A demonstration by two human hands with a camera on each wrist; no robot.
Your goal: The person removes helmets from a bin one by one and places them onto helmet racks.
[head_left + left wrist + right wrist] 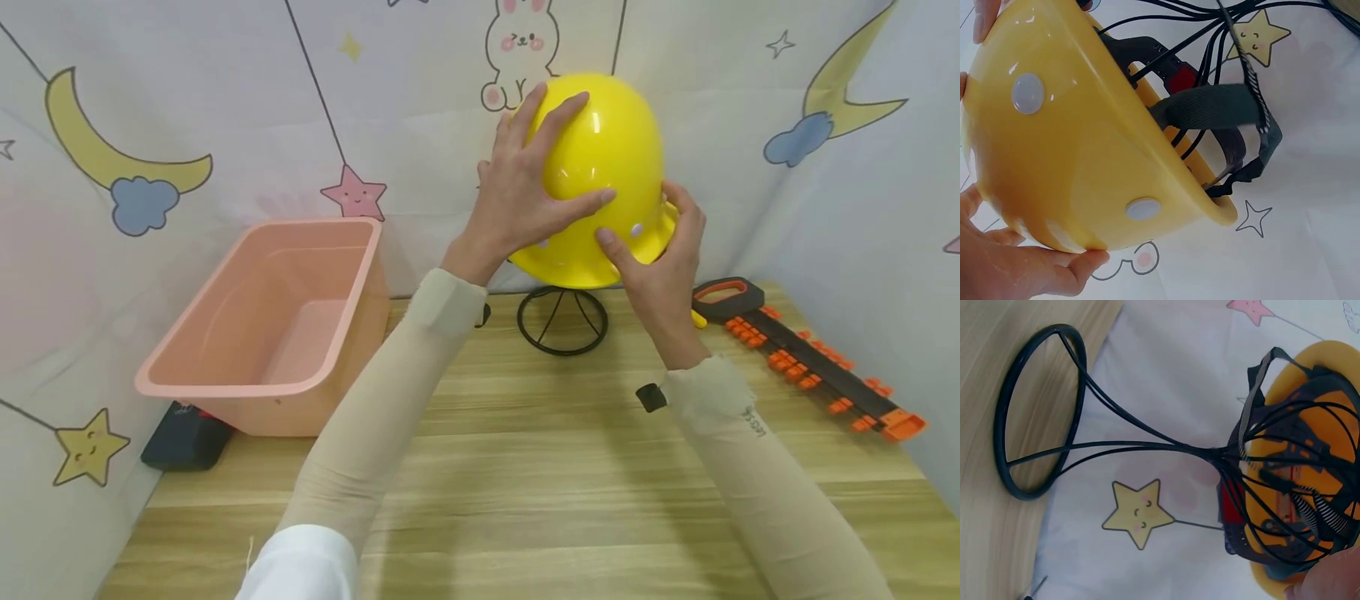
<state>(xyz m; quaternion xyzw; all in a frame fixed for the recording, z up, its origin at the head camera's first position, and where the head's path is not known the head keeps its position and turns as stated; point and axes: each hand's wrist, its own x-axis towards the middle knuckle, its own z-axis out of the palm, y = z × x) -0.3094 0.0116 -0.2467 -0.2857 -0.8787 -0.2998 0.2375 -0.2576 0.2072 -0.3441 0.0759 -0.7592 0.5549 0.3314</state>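
A yellow hard hat [611, 142] sits over the top of a black wire stand [562, 321]. My left hand [521, 179] holds the dome from the left, its fingers spread over the crown and the thumb across the front. On the other side my right hand [663, 271] grips the lower edge by the brim, thumb in front. From below, in the right wrist view, the stand's wires [1166, 447] fan out inside the hat among its dark suspension and straps. A grey-green strap [1213, 106] hangs out under the brim in the left wrist view.
A pink plastic tub [352, 333] stands at the left, partly over a dark object [187, 437]. Along the right side lies a black and orange toy-like piece with a handle [810, 362]. A printed cloth wall [427, 108] closes off the back of the wooden table [525, 467].
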